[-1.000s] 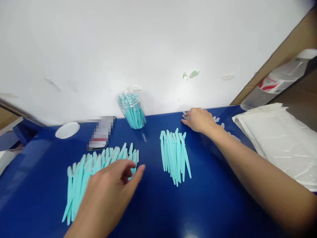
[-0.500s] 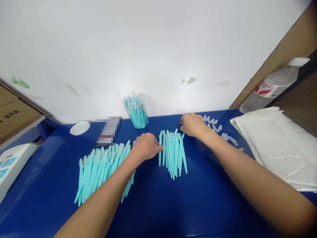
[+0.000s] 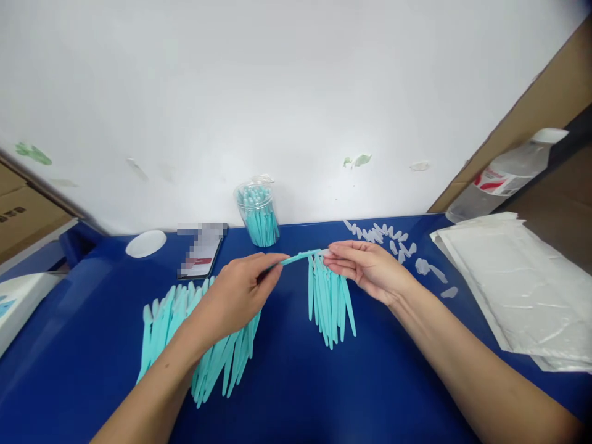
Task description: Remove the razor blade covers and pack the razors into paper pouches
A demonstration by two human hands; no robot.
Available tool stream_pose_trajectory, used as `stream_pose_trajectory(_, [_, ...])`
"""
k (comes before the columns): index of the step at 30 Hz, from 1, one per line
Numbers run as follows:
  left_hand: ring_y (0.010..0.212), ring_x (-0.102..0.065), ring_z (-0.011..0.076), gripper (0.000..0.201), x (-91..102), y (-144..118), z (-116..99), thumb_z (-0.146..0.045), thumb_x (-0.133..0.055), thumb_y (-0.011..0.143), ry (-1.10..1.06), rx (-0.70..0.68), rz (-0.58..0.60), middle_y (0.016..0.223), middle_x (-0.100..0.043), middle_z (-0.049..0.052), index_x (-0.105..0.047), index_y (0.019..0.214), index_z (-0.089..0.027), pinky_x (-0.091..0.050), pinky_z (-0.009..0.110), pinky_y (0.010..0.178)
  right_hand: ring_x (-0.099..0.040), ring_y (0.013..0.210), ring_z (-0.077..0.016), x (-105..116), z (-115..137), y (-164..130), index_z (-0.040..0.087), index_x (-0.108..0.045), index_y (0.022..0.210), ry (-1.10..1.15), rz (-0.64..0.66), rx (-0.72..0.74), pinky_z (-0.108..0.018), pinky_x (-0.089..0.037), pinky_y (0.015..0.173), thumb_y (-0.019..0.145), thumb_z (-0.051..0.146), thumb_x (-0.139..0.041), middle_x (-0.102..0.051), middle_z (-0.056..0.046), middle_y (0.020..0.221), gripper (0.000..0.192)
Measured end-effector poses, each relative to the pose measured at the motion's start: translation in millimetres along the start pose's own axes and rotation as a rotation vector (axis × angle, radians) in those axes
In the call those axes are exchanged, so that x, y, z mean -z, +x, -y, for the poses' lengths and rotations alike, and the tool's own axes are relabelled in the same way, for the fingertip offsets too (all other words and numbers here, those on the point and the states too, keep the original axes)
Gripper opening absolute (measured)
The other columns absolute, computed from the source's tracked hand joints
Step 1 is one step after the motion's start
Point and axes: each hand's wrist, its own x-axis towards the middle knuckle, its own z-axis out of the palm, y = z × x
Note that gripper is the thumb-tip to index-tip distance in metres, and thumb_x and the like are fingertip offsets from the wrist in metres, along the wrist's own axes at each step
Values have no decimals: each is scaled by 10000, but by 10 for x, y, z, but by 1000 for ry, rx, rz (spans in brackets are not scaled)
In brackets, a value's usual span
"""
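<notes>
Between thumb and fingers, my left hand point(image 3: 247, 280) grips the handle of a teal eyebrow razor point(image 3: 300, 255), held nearly level. At its blade end my right hand point(image 3: 365, 265) pinches a small translucent blade cap point(image 3: 325, 253), which meets the razor. Below them lies a small pile of teal razors point(image 3: 329, 302) on the blue table. A larger pile of razors point(image 3: 231, 364), with pale caps on the ends that show, is partly covered by my left hand and forearm. Loose translucent caps point(image 3: 382, 232) are scattered beyond my right hand.
Against the wall stands a clear tub point(image 3: 256, 213) full of teal razors. A white round lid point(image 3: 146, 243) and a phone point(image 3: 203, 250) lie to its left. On the right are white plastic packets point(image 3: 513, 290) and a leaning bottle point(image 3: 504, 176). A white device point(image 3: 23, 302) sits far left.
My left hand has lifted a razor off the small pile. My right hand has come back from the loose caps with one, and the two hands now meet above the pile.
</notes>
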Motion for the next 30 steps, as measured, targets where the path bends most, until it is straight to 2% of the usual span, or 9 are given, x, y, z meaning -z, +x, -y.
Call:
stream_pose_trajectory(3, [712,-575,146,443,-30,-113,216,-455,-427,1107,-62,-110,-111,886,-630,10,-688,1429,-296,-432,287,660,-828,868,-196,-64,-60,-67,168,-803,865,85,11,-60,-288,-676,871,792,302,-916,-854,-109,910,190])
stream_pose_trajectory(7, [658,-508,112,404,-95,-137,372,-385,-458,1112,-32,-153,-118,952,-602,4,-675,1448,-328,-378,287,629,-825,857,-183,-126,-113,-121,170,-824,849,130,24,-121,-266,-666,877,781,328,-937,-855,-89,890,205])
stream_pose_trajectory(14, [650,-533,104,380,-82,-149,338,-357,-476,1110,-34,-181,-74,933,-610,3,-706,1410,-320,-366,276,594,-816,799,-141,-130,-136,-146,179,-843,855,119,40,-153,-177,-651,778,762,328,-959,-849,-54,850,210])
stream_pose_trajectory(21, [739,-572,120,369,-206,-154,278,-288,-482,1112,-8,-280,-79,989,-631,11,-671,1427,-320,-376,270,620,-813,790,-160,-158,-131,-221,184,-842,876,-68,153,-86,-219,-668,746,803,385,-929,-837,-55,819,231])
stream_pose_trajectory(26, [750,-565,114,416,-278,-133,323,-228,-524,1096,-5,-359,-132,1026,-637,4,-617,1479,-360,-377,261,628,-808,777,-148,-144,-144,-220,186,-844,868,-43,141,-82,-195,-659,721,782,389,-944,-836,-49,814,242])
stream_pose_trajectory(28, [724,-553,107,407,-243,-128,360,-213,-516,1097,-3,-383,-148,1003,-639,-4,-645,1447,-374,-370,256,616,-806,773,-140,-117,-135,-198,189,-844,866,-8,116,-86,-181,-655,716,763,375,-959,-838,-43,815,242])
stream_pose_trajectory(30, [702,-554,104,360,-179,-133,383,-244,-527,1095,-15,-338,-161,980,-654,-7,-685,1398,-355,-384,253,613,-807,783,-133,-86,-119,-173,190,-847,875,18,73,-89,-172,-654,736,756,362,-965,-842,-40,828,240])
